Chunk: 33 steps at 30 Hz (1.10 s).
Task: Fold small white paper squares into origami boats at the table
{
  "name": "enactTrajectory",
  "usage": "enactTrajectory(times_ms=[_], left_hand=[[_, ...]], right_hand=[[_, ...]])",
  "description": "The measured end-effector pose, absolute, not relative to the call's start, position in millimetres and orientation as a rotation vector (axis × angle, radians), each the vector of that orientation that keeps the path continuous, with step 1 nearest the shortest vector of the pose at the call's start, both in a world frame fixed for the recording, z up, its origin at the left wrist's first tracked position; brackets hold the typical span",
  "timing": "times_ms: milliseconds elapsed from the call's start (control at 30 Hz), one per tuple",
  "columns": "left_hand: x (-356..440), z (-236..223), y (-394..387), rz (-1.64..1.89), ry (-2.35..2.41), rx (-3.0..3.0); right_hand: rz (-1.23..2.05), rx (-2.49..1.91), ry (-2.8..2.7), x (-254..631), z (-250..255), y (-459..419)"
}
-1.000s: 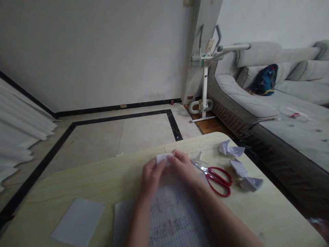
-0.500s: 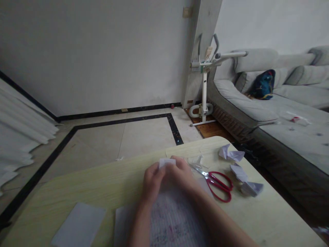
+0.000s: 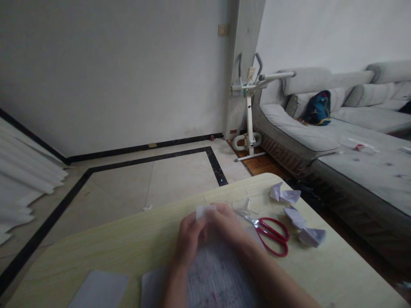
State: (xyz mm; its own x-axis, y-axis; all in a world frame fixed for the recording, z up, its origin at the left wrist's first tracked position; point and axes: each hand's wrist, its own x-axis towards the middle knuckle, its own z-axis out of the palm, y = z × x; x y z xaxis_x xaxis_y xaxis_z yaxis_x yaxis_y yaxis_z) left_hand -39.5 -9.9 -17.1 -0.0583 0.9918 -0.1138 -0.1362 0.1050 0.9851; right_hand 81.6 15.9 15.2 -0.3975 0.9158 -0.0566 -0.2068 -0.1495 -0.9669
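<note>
My left hand and my right hand meet over the light wooden table, both pinched on a small folded piece of white paper whose top edge shows above my fingers. Below my hands lies a lined sheet with writing. Red-handled scissors lie just right of my right hand. Several folded paper shapes sit beyond the scissors near the table's right edge.
A blank white paper lies at the table's near left. Small paper scraps lie by the scissor blades. A grey sofa with a blue bag stands at right, a white exercise frame beside it.
The view has tilted up and shifted slightly; my hands stay together on the small paper, fingers working it a little lower toward the table.
</note>
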Motion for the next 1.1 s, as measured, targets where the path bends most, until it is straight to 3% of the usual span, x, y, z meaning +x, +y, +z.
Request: enactTrajectory(times_ms=[433,833,1100], left_hand=[[-37,4,-11,1.242,1.229,0.924],[-40,-14,-10,1.258,1.226,0.945],[-42,-5,-3,1.583,1.089,0.795]], right_hand=[[1.416,-1.246,-1.285,84,16,19],[1.666,-1.005,-1.217,85,14,18],[1.646,-1.025,-0.98,83,9,20]])
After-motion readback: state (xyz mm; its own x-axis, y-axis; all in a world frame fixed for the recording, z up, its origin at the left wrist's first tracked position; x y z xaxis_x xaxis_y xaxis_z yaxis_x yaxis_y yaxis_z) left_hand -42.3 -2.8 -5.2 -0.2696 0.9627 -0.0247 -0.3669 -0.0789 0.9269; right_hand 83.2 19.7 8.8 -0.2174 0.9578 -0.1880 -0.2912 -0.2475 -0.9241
